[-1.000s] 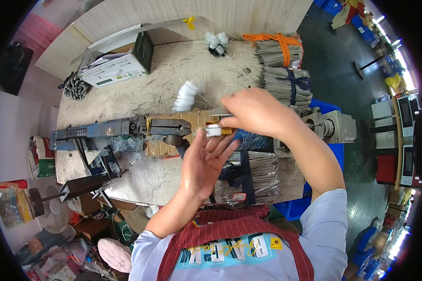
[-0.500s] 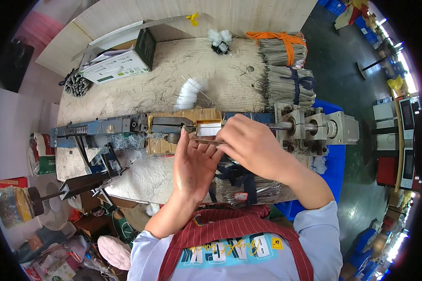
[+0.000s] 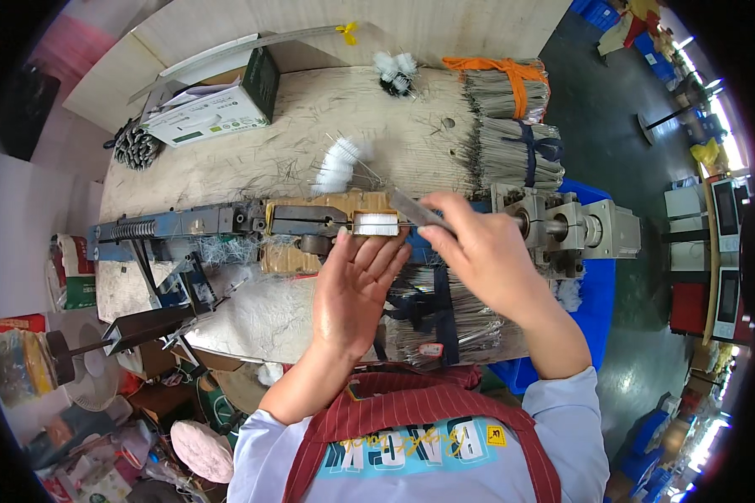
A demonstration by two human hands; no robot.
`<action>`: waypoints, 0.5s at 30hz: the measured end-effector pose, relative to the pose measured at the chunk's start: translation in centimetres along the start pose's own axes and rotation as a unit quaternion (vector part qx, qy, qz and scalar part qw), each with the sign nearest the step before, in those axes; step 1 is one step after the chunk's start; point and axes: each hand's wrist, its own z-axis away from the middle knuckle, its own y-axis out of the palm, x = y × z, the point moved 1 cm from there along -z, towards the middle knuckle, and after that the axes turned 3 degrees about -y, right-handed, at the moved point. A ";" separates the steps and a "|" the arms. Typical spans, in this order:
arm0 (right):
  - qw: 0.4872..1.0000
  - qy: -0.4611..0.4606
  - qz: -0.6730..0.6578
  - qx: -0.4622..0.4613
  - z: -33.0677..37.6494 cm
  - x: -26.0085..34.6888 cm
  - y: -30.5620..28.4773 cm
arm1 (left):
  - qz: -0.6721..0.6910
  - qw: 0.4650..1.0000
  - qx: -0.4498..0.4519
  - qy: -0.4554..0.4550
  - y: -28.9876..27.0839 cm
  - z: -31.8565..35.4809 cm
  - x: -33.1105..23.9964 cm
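Palm up, my left hand [image 3: 348, 289] lies just in front of the bench machine [image 3: 310, 214]. Its fingers are stretched out, with the tips at the near edge of a small brass-coloured frame [image 3: 376, 234]. White bristles [image 3: 376, 223] fill that frame. My right hand [image 3: 486, 251] is closed around a flat metal strip [image 3: 419, 211], which slants up and leftward above the machine, right of the frame. A thin wire runs along the machine's middle through the bristles. On its right, a steel shaft passes through metal bearing blocks [image 3: 545, 222].
Behind the machine lie finished white brushes [image 3: 337, 168] and another brush cluster [image 3: 394, 74]. Tied wire bundles [image 3: 512, 155] sit at the far right, another bundle [image 3: 470, 331] in front. A white-and-green box [image 3: 210, 109] stands far left; a blue crate [image 3: 596, 293] is at right.
My right hand has moved rightward off the frame, and the metal strip has swung from lying along the frame's near edge to slanting above the machine. The bristles now show fully.
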 end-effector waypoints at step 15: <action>0.956 -0.102 0.251 0.111 -0.8 2.5 1.4 | -0.038 0.999 0.006 -0.019 0.0 0.5 -0.7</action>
